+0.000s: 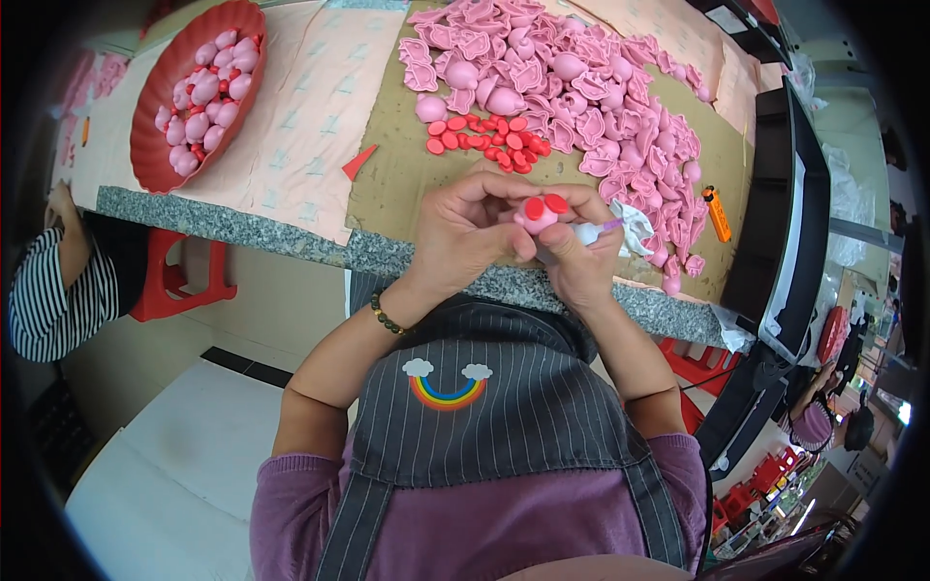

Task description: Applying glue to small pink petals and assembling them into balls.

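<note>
Just over the front edge of the table, my left hand (455, 235) is closed, its fingers and thumb pinching a small pink plastic figure part (533, 221) with two red ovals on it. My right hand (583, 263) is closed too, beside that part, with its fingertips close to or touching it. Between the right thumb and fingers sits a small white squeeze bottle (587, 233) with a purple tip; much of it is hidden by the fingers. A crumpled white tissue (635, 229) lies by the right hand. Beyond my hands are several loose red oval pieces (513, 145).
A big heap of pink moulded parts (581, 87) covers the back and right of the brown board (387, 184). An orange cutter (717, 214) lies at right by a black tray (775, 213). At left stands a red basin (155, 107) of pink parts; another person's arm (70, 228) is beyond it.
</note>
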`<state>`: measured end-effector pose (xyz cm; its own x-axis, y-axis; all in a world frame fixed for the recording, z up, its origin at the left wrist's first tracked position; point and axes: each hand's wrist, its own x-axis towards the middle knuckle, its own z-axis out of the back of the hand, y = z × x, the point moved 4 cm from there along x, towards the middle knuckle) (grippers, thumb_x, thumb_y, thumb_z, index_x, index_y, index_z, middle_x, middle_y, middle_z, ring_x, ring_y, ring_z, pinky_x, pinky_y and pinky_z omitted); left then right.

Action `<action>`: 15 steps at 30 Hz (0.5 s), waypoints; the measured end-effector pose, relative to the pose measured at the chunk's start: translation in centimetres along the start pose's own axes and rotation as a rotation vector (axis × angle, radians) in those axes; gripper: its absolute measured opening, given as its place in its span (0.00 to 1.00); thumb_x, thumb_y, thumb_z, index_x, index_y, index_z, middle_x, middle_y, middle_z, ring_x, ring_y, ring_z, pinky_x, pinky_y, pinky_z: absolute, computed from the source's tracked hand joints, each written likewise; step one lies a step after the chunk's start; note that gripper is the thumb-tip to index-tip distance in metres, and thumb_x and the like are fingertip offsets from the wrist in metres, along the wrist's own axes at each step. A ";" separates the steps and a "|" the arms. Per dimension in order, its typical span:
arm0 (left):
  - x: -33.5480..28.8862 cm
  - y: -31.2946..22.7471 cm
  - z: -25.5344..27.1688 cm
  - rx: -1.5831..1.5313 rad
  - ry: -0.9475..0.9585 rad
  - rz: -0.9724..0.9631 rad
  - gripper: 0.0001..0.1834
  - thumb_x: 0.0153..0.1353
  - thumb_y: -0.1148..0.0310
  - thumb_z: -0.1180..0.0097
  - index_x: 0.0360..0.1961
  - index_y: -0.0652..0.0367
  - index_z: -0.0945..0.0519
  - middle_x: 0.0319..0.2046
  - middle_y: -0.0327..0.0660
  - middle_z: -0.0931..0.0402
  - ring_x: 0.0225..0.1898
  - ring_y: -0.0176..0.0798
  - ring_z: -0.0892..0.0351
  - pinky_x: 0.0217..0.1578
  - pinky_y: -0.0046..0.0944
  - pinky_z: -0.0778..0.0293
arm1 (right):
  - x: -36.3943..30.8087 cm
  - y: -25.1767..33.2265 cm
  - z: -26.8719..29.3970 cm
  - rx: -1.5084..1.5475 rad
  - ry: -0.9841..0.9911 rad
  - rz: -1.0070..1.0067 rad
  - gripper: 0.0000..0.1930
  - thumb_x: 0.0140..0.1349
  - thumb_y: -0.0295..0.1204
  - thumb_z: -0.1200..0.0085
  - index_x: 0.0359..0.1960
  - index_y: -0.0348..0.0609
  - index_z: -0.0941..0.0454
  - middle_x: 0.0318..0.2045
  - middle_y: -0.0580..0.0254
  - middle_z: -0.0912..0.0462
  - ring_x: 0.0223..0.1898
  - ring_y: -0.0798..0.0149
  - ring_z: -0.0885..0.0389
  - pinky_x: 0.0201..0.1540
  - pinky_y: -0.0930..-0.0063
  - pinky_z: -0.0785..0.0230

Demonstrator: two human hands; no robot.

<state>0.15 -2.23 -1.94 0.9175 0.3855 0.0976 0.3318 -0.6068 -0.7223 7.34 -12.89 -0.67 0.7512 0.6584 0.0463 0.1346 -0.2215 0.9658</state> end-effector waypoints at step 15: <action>-0.5 -1.6 -2.2 0.955 0.053 -0.351 0.16 0.47 0.81 0.44 0.41 0.63 0.24 0.41 0.45 0.26 0.44 0.43 0.26 0.43 0.36 0.28 | 0.4 -0.2 2.0 0.113 0.138 -0.205 0.11 0.44 0.20 0.36 0.30 0.33 0.24 0.23 0.62 0.21 0.24 0.75 0.24 0.26 0.85 0.31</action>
<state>-0.34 -2.94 0.65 0.8186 0.3894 0.4223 0.2913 0.3522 -0.8894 8.87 -14.02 -1.36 0.6065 0.7881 -0.1054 0.3516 -0.1470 0.9245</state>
